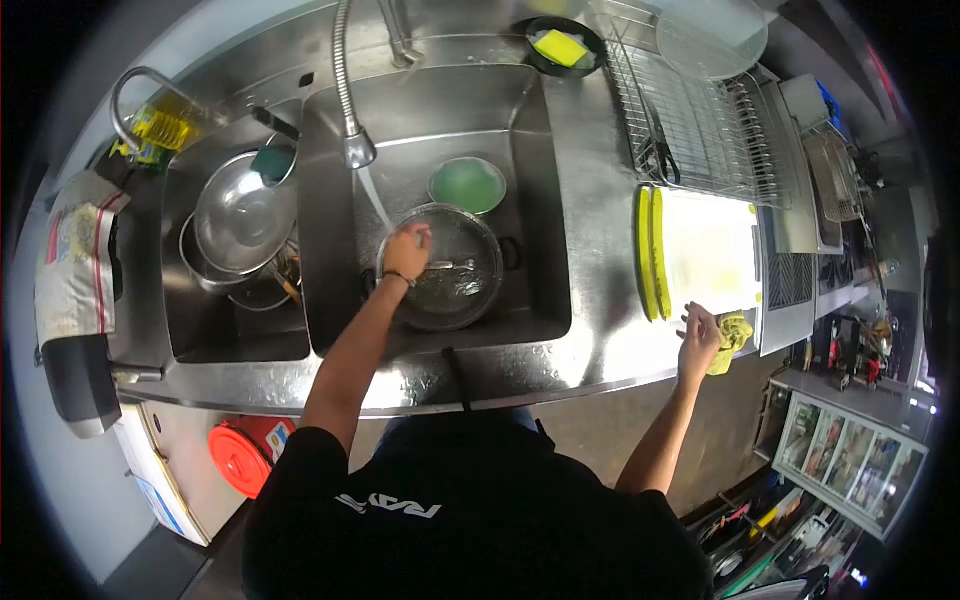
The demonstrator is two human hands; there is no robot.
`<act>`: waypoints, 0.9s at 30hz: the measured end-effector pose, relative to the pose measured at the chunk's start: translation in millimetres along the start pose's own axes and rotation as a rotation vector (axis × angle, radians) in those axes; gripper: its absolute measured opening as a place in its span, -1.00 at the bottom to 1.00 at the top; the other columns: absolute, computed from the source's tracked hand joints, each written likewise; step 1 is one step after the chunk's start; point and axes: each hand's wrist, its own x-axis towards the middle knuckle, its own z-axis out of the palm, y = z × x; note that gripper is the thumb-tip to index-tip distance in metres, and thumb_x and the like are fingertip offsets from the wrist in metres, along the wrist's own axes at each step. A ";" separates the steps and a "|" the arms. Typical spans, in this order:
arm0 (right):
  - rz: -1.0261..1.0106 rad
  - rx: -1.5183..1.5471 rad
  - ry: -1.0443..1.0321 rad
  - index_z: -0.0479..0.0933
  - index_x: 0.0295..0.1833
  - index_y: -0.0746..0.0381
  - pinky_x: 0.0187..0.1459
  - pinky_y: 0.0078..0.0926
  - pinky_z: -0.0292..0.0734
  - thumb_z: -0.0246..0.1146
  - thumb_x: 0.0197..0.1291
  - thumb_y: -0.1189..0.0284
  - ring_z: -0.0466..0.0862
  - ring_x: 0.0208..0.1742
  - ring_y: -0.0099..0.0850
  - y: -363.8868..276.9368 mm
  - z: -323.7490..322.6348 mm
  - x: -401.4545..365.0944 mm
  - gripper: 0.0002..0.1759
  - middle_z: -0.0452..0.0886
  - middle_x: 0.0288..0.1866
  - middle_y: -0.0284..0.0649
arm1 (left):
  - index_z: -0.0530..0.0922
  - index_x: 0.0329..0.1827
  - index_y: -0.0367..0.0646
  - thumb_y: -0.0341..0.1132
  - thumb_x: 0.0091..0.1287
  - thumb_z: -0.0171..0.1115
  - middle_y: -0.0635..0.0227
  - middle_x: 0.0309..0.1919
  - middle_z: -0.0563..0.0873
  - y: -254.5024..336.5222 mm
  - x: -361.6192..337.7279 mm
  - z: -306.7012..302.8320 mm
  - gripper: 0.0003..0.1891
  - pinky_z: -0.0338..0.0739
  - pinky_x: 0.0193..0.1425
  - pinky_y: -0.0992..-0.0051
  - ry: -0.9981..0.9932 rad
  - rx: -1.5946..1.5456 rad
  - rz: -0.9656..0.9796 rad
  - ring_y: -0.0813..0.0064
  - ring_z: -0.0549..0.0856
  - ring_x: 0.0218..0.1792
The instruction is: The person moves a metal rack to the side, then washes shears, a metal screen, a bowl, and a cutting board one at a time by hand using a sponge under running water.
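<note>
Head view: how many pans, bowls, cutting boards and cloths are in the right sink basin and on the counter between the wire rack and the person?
Pan: 1
Green bowl: 1
Yellow-green boards: 2
White board: 1
Yellow cloth: 1
Total: 6

Black short-sleeved T-shirt with white lettering; thin band on left wrist.
</note>
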 end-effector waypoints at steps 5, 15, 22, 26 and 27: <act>-0.197 -0.330 0.166 0.50 -0.05 0.34 -0.45 -0.57 0.52 0.10 0.24 0.47 0.59 -0.25 -0.45 33.9 2.3 -37.3 -0.77 0.62 -0.15 -0.20 | 0.58 -0.16 -0.16 -0.15 0.14 0.18 0.12 -0.22 0.66 -19.0 66.3 21.3 -0.70 0.50 -0.06 0.20 0.120 0.151 -0.094 0.11 0.64 -0.22; 0.037 0.066 0.033 0.50 -0.08 0.34 -0.39 -0.64 0.51 0.06 0.23 0.55 0.55 -0.21 -0.50 -15.3 32.4 -29.1 -0.81 0.57 -0.12 -0.19 | 0.54 0.04 -0.22 0.02 0.23 -0.01 -0.04 0.10 0.50 -73.3 152.7 111.1 -0.49 0.41 0.14 0.16 -0.670 0.345 -0.485 0.06 0.51 0.11; -0.775 0.021 -0.161 0.49 -0.13 0.32 -0.12 -0.27 0.45 0.17 0.06 0.55 0.54 -0.13 -0.05 -154.6 149.8 99.5 -0.78 0.55 -0.19 -0.01 | 0.37 0.09 -0.40 -0.41 0.14 0.04 -0.15 -0.05 0.56 -18.3 159.2 65.3 -0.57 0.41 0.12 0.18 -0.480 -0.042 -0.700 -0.03 0.52 0.06; -0.820 -0.207 -0.083 0.49 -0.08 0.25 0.00 -0.22 0.41 0.17 0.04 0.46 0.52 -0.04 -0.02 -198.6 237.2 206.1 -0.72 0.55 -0.13 0.06 | 0.29 0.10 -0.32 -0.50 0.12 0.03 -0.17 -0.03 0.53 -34.4 138.6 51.2 -0.58 0.41 0.11 0.21 -0.166 -0.006 -0.575 -0.06 0.47 0.10; -0.832 -0.287 -0.080 0.48 -0.04 0.24 0.03 -0.21 0.40 0.19 0.02 0.43 0.51 -0.02 -0.02 -192.0 268.0 238.8 -0.67 0.54 -0.11 0.07 | 0.26 0.15 -0.27 -0.48 0.13 0.03 -0.15 0.02 0.47 -40.3 131.0 44.8 -0.54 0.39 0.12 0.19 -0.032 -0.100 -0.368 -0.08 0.44 0.11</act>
